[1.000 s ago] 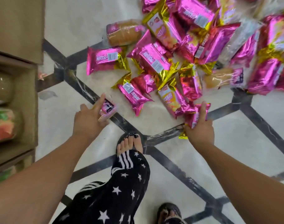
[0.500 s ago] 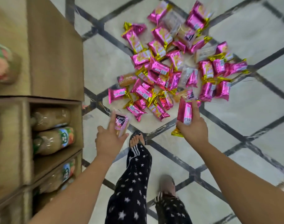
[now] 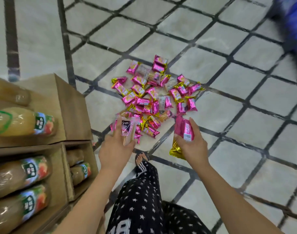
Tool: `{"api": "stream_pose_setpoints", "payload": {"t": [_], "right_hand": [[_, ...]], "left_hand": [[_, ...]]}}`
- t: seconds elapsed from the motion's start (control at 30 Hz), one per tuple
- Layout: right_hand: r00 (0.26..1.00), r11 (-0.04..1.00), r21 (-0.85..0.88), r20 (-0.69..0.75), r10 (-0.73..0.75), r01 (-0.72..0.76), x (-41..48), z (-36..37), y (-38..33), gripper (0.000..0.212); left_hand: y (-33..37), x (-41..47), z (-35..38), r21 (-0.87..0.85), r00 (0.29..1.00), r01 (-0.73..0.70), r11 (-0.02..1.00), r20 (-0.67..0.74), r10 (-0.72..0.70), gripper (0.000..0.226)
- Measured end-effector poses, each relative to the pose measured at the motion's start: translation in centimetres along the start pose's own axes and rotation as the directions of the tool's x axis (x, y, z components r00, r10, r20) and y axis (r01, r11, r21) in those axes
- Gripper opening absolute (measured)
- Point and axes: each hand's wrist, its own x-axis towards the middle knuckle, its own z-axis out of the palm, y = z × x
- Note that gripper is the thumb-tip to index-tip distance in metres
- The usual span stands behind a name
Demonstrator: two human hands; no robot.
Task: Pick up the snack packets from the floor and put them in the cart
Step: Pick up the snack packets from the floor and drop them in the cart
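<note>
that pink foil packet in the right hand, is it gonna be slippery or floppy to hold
Probably slick: the pink packet is glossy foil, so the right hand likely needs a wrapped grip. Likely light: thumb and fingers alone hold it. Probably not floppy: its gold end juts out without drooping.

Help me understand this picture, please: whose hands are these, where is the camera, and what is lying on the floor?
There is no machine here: a person wears a wide-angle camera on the head, looking down at their own hands. The left hand holds a clear packet with a dark label; the right hand grips a pink packet with a gold end. Ahead, a pile of pink and gold snack packets lies on the tiled floor. At the left stand cardboard boxes of juice bottles.
</note>
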Motion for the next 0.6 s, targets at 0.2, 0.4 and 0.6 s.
{"api": "stream_pose_setpoints", "payload": {"t": [0.2,0.4,0.6], "right_hand": [[0.991,0.997,0.069,-0.131,0.028,-0.019,-7.8,-6.0,4.0,0.076],[0.958,0.982,0.182,-0.268,0.103,-0.055,-16.7,-11.6,10.9,0.075],[0.878,0.919,0.378,-0.397,0.268,-0.11,-26.8,-16.0,19.1,0.074]], "left_hand": [[3.5,-7.1,-0.3,0.005,0.985,-0.172,0.985,0.031,0.172,0.097],[6.1,-16.7,1.4,-0.016,0.924,-0.364,0.931,0.123,0.363,0.099],[9.3,-25.8,3.5,0.063,0.789,-0.589,0.806,0.262,0.556,0.099]]}}
